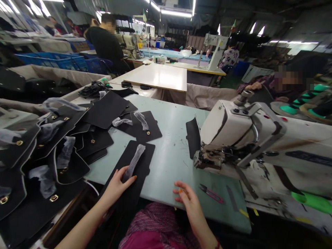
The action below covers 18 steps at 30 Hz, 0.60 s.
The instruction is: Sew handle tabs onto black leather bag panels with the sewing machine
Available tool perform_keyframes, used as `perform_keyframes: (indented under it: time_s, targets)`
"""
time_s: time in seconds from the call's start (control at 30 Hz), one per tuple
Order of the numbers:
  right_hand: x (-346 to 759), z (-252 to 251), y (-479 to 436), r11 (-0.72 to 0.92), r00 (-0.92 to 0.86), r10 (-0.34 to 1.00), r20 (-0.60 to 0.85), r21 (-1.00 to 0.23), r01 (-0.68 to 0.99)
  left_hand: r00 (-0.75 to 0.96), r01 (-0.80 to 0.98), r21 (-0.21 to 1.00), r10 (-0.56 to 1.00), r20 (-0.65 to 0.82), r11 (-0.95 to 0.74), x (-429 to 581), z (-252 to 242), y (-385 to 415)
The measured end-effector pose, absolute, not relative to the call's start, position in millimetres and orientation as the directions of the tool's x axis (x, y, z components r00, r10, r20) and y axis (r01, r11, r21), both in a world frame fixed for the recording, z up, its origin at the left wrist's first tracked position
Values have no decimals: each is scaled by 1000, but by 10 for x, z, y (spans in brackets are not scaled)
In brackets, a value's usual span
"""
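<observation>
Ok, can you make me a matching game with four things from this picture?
Things:
1. Person's bare left hand
2. Person's bare right hand
3. Small metal snips with pink handles
4. Large metal sewing machine

Clues:
A. Lying on the flat, pale green tabletop
B. On a flat black panel, by its plastic-wrapped strap
C. White, with brownish stains
D. Open, nothing seen in it

Pairs: 1-B, 2-D, 3-A, 4-C
</observation>
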State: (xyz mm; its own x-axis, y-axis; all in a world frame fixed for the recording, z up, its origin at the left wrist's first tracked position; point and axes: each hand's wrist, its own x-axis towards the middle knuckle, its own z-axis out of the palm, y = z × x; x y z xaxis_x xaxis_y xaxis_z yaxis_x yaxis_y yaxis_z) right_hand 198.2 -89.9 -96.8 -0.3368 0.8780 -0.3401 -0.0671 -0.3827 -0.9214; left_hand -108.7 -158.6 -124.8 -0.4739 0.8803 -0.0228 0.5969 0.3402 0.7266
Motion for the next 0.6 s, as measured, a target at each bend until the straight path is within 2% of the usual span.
perform_keyframes:
  time_s: [0.07, 0.13, 0.2, 0.27, 0.33, 0.43, 0.6]
  targets:
    - [2010, -981, -845, -328, -319, 901, -294, -943, -55, -497, 603, 700, 866, -45, 383, -1012, -1123, -1756]
    - [2004, -1017, -800, -289, -298, 919, -258, -955, -65, -497, 668, 660, 866, 51, 344, -965, -1006, -1903]
    - [1993, -1028, -779, -283, -284, 926, -250, -956, -83, -414, 773, 602, 877, 243, 198, -953, -908, -2011]
    - [2001, -969, -797, -323, -319, 907, -275, -940, -107, -259, 856, 516, 869, 421, 5, -947, -817, -2065]
    - [2032, -823, -854, -372, -400, 869, -291, -918, -139, -92, 890, 424, 846, 526, -167, -907, -716, -2058]
    - [2102, -515, -968, -386, -492, 835, -247, -900, -204, 110, 877, 324, 804, 584, -355, -746, -527, -1962]
    - [2245, -157, -1055, -315, -426, 888, -175, -905, -285, 257, 788, 312, 744, 616, -531, -424, -212, -1762]
